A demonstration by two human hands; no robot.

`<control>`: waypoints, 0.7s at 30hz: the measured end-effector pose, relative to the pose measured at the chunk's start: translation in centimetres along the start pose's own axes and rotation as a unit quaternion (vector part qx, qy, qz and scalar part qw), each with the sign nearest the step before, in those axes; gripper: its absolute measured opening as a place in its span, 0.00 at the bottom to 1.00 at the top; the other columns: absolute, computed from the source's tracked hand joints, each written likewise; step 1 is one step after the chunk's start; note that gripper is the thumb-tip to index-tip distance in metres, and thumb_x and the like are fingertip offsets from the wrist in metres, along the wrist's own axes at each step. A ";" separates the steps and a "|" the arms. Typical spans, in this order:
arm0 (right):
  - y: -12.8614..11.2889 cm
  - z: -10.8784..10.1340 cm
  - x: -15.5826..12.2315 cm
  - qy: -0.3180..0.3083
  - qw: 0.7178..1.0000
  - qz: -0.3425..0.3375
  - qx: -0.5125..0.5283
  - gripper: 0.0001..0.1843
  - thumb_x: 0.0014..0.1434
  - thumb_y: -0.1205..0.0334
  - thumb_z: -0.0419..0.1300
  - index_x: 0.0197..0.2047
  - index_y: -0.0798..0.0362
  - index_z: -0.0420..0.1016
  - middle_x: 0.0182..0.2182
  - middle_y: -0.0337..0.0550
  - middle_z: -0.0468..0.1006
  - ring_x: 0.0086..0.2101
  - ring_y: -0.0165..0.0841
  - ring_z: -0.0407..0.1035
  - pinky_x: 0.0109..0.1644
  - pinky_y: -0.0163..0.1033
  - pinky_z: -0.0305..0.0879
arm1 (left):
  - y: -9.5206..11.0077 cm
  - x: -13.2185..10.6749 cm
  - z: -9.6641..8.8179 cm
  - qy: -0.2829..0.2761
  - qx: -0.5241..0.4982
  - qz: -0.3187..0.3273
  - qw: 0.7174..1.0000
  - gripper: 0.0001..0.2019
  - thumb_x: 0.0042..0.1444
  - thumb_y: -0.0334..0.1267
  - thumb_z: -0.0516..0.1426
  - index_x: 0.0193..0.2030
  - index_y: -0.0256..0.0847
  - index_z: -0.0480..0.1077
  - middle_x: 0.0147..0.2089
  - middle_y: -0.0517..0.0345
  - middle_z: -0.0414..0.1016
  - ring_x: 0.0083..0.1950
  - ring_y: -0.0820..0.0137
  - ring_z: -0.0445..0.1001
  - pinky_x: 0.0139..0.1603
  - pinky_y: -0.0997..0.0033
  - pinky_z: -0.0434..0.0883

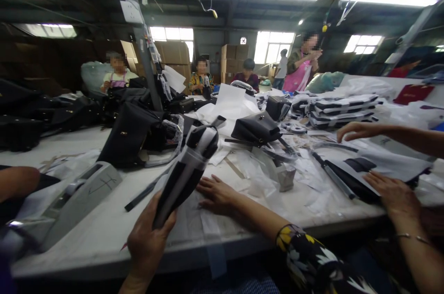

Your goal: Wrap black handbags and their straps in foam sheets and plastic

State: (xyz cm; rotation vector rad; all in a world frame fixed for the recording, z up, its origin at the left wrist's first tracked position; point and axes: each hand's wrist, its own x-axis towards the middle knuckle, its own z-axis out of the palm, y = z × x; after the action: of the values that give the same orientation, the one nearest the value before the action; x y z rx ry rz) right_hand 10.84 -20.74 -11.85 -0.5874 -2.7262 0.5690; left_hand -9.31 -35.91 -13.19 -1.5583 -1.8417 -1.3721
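clearly, the left hand (148,236) is closed around a black bundle (189,166), held tilted above the white table (107,224).
just beyond, the right hand (217,195) lies spread flat on it; behind is one black bag (256,128), and far back a co-worker (300,69) in pink apron stands.

Bundle (182,178) front-right of handbag (125,134) | table (104,231): stack (342,111) right | cartons (233,60) behind

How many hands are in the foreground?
4: your left hand, holding a partly wrapped black bundle; your right hand, palm down; a co-worker's raised hand and lower hand, at right. Others may be hidden.
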 end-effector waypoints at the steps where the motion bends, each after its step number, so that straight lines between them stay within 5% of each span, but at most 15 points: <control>1: -0.1 -0.1 0.1 0.021 1.000 0.016 0.006 0.32 0.64 0.54 0.61 0.68 0.50 0.62 0.67 0.52 0.62 0.67 0.45 0.54 0.71 0.55 0.45 | -0.1 -0.2 0.1 0.001 0.000 0.037 0.999 0.30 0.60 0.42 0.61 0.69 0.49 0.60 0.60 0.54 0.75 0.57 0.60 0.77 0.59 0.63 0.72; 5: -2.6 -0.7 -3.4 0.093 0.990 0.093 0.055 0.18 0.66 0.65 0.55 0.58 0.49 0.75 0.59 0.49 0.74 0.56 0.42 0.70 0.60 0.46 0.66 | -0.2 -1.0 0.1 -0.047 0.015 0.168 0.985 0.29 0.62 0.34 0.59 0.69 0.43 0.59 0.62 0.50 0.73 0.59 0.62 0.75 0.61 0.64 0.70; 9: -7.2 -3.9 -8.9 -0.052 0.990 0.032 0.129 0.12 0.66 0.61 0.58 0.47 0.45 0.82 0.40 0.43 0.84 0.41 0.38 0.78 0.48 0.38 0.72 | 0.9 -1.7 0.1 -0.093 0.052 0.285 0.953 0.22 0.64 0.31 0.56 0.65 0.42 0.66 0.62 0.50 0.74 0.61 0.63 0.73 0.61 0.63 0.69; 11: -8.7 -5.8 -9.7 -0.072 0.984 -0.010 0.165 0.12 0.67 0.59 0.57 0.47 0.45 0.82 0.39 0.42 0.84 0.39 0.34 0.78 0.46 0.34 0.71 | 1.7 -1.9 0.1 -0.101 0.070 0.320 0.939 0.20 0.66 0.29 0.54 0.62 0.46 0.69 0.61 0.54 0.74 0.60 0.64 0.74 0.62 0.63 0.68; 16: -6.0 -7.8 -4.8 0.098 0.989 0.028 0.106 0.12 0.67 0.59 0.56 0.46 0.49 0.82 0.42 0.44 0.84 0.43 0.34 0.77 0.51 0.36 0.68 | 3.0 -1.9 -0.2 -0.119 0.098 0.338 0.928 0.22 0.67 0.27 0.50 0.63 0.49 0.68 0.62 0.55 0.73 0.61 0.65 0.73 0.60 0.64 0.70; 21: 0.0 -6.7 3.6 0.000 0.980 0.197 -0.019 0.12 0.65 0.64 0.57 0.44 0.51 0.83 0.42 0.42 0.84 0.44 0.35 0.76 0.50 0.34 0.66 | 4.0 -1.9 -0.2 -0.103 0.103 0.353 0.924 0.23 0.68 0.25 0.47 0.63 0.50 0.68 0.61 0.57 0.75 0.60 0.68 0.74 0.60 0.67 0.70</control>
State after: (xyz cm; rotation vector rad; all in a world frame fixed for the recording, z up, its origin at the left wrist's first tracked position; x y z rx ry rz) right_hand 10.13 -17.00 -5.29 -1.1504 -2.6352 0.6047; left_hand -5.17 -37.42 -12.90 -2.0196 -1.2477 -0.6836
